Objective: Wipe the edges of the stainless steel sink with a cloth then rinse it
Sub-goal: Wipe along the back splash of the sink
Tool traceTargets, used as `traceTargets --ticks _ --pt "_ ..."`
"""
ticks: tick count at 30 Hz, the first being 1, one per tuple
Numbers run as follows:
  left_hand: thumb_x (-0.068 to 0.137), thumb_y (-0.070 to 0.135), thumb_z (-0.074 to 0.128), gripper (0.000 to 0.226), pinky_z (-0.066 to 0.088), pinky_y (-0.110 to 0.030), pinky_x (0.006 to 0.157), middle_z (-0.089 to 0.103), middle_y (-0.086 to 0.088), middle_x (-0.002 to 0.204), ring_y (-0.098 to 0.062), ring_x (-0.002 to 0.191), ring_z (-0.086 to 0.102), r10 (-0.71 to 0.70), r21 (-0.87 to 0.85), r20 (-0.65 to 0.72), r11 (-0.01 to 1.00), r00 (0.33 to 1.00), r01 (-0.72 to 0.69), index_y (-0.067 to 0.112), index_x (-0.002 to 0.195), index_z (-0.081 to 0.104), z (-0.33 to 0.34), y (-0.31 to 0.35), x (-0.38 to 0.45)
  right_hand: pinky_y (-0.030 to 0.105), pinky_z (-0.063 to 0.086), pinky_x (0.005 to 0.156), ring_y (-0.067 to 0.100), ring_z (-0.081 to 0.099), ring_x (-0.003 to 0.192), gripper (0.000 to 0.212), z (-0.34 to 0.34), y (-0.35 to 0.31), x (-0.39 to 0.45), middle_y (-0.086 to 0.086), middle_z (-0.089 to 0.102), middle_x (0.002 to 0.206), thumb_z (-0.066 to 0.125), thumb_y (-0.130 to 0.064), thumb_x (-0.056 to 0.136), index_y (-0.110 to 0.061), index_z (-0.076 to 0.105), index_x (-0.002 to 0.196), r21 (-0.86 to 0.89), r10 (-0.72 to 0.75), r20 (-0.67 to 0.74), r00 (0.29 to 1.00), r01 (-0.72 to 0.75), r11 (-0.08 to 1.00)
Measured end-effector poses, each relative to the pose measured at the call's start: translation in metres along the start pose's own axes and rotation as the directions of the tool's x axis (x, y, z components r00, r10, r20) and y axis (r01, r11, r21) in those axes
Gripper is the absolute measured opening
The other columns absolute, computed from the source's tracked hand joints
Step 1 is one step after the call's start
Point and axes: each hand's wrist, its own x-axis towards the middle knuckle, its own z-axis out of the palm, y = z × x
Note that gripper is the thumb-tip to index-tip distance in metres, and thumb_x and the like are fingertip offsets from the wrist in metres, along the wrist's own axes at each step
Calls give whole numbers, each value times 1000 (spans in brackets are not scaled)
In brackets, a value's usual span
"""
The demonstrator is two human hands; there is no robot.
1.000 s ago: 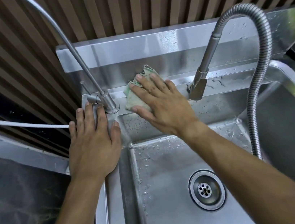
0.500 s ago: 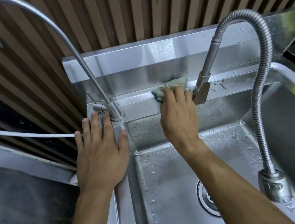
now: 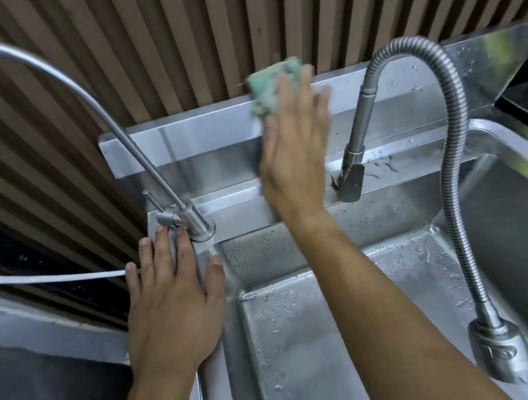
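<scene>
The cloth point(image 3: 273, 85) is a small, pale green rag, soft and limp, probably damp and very light; it folds to whatever it is pressed against, so it is judged to handle best under a flat palm with spread fingers rather than in a pinch. That is how the right hand point(image 3: 295, 158) has it: fingers straight, pressing the cloth against the top edge of the sink's upright back panel point(image 3: 199, 134), the cloth showing above the fingertips, blurred by motion. The left hand point(image 3: 175, 300) lies flat, fingers spread, on the sink's left rim just in front of the base of the thin gooseneck tap point(image 3: 187, 217), holding nothing. The sink point(image 3: 310, 346) is brushed stainless steel, hard and smooth, beaded with water drops, so it likely gives little friction and the cloth should slide easily. A ribbed flexible hose tap point(image 3: 452, 146) arches at the right, its spray head hanging over the back ledge. Behind stands a wall of brown vertical slats point(image 3: 230, 18); a white tube point(image 3: 46, 279) runs in from the left.
</scene>
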Motion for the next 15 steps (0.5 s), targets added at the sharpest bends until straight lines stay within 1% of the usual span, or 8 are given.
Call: traceTargets --ticks 2,3,4,6,7,10,12,15 --pt "94 64 2 85 -4 -45 129 5 -5 175 -24 161 -4 7 -7 -18 1000 1000 -8 21 166 17 0 0 -1 26 -9 127 33 2 160 54 -7 11 9 18 8 172 30 -24 112 -6 22 162 67 151 -82 985 -146 987" --pt "96 63 4 83 -2 -45 129 9 -6 174 -25 161 -2 14 -12 -30 1000 999 -14 20 165 19 0 1 -1 27 -9 127 32 -1 159 56 -7 8 10 20 7 172 30 -25 112 -4 20 162 68 186 -95 978 -180 981" --pt "97 62 7 82 0 -46 129 12 -7 174 -26 161 1 20 -15 -36 1000 999 -21 18 165 21 -1 1 -1 35 -6 130 34 -4 159 57 -4 2 8 20 7 171 31 -28 112 -4 19 163 37 190 -84 978 -187 982" --pt "98 61 9 82 3 -46 130 16 -8 173 -26 161 5 33 -9 -35 999 999 -33 15 164 23 0 0 -2 56 6 128 45 -4 157 60 6 -12 -4 19 11 171 33 -36 111 -9 20 163 -51 76 -14 997 -77 996" --pt "98 61 9 82 4 -45 130 16 -8 173 -25 161 6 36 -1 -32 999 999 -36 15 164 23 1 0 -2 60 8 127 49 -1 156 59 11 -16 -10 19 13 171 35 -39 111 -13 23 163 -83 -20 33 999 22 996" --pt "97 62 8 84 3 -44 130 15 -8 173 -25 161 7 39 15 -34 999 999 -39 14 164 24 4 0 -3 56 5 128 47 3 157 58 11 -2 -11 19 16 170 35 -43 110 -20 27 162 -102 -197 104 975 208 973" --pt "97 63 7 84 3 -44 130 14 -8 173 -25 161 6 40 19 -32 999 999 -39 15 164 23 5 -1 -3 53 2 129 43 0 157 60 5 12 0 19 11 171 31 -42 111 -14 21 163 -66 -107 43 993 109 992" --pt "98 62 6 84 6 -45 130 16 -9 173 -26 161 8 34 21 -41 999 999 -33 14 164 24 4 0 -4 46 -7 129 38 -6 158 60 6 1 7 17 5 172 31 -33 112 -7 16 164 98 192 -37 981 -187 977"
